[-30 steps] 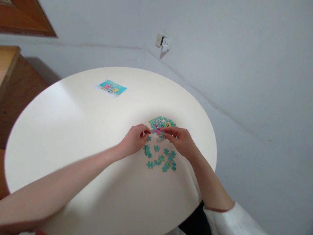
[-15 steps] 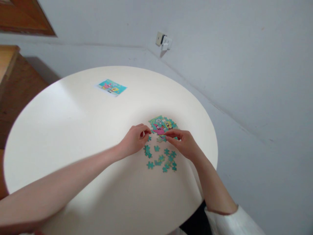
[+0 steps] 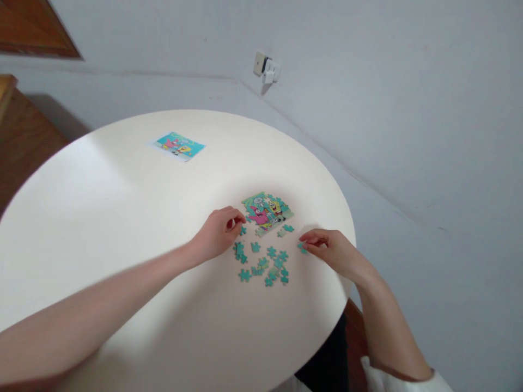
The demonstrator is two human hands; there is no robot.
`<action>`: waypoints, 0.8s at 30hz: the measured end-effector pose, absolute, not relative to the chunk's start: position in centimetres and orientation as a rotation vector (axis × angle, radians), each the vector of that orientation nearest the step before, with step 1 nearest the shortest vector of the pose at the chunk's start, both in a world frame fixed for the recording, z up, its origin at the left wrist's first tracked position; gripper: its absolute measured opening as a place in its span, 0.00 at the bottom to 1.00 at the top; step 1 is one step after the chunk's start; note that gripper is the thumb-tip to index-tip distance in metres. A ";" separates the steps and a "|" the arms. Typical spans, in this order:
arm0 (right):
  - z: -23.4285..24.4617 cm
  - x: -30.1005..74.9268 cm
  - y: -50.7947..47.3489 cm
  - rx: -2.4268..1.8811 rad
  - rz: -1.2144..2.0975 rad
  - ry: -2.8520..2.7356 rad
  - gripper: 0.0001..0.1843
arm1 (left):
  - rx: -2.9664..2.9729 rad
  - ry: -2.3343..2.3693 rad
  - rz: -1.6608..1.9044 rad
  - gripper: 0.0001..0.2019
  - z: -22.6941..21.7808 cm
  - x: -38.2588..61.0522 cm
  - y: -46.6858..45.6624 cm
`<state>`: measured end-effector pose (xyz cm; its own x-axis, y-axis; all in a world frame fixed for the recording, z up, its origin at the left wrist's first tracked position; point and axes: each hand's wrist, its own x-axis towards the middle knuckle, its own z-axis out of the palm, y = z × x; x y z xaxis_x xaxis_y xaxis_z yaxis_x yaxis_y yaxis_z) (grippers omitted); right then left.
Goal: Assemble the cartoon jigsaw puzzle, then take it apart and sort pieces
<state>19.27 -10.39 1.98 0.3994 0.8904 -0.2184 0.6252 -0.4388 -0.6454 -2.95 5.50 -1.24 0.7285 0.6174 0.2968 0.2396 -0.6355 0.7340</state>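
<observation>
A partly joined jigsaw puzzle [image 3: 261, 212] with cartoon figures lies on the white table. Beside its left edge, my left hand [image 3: 220, 231] rests with thumb and fingers pinched together; anything between the tips is hidden. My right hand [image 3: 333, 250] is to the right of the puzzle, thumb and fingers closed at a small teal puzzle piece [image 3: 302, 247]. Two loose pieces [image 3: 288, 228] lie close to the puzzle's lower right edge. Several more teal pieces [image 3: 272, 267] are scattered nearer to me, some overlapping.
A printed picture [image 3: 180, 147] of the same cartoon scene lies toward the back of the round table [image 3: 134, 207]. Behind it are the wall and a socket with a plug [image 3: 269, 71]. A wooden piece of furniture [image 3: 28, 136] stands at the left.
My right hand has moved from the puzzle's lower edge to the right, uncovering that edge and loose pieces beside it. My left hand keeps its pinch by the puzzle. The view has shifted slightly.
</observation>
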 end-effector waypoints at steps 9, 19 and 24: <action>2.7 18.5 -10.0 -2.356 0.667 -1.352 0.03 | 2.229 0.647 0.691 0.08 -1.2 -3.0 5.5; 3.0 15.3 -7.7 -2.345 0.428 -1.392 0.05 | 2.245 0.643 0.695 0.07 -1.0 -3.0 5.4; 2.0 14.5 -6.7 -2.382 0.391 -1.363 0.08 | 2.229 0.638 0.703 0.08 -0.9 -3.0 5.3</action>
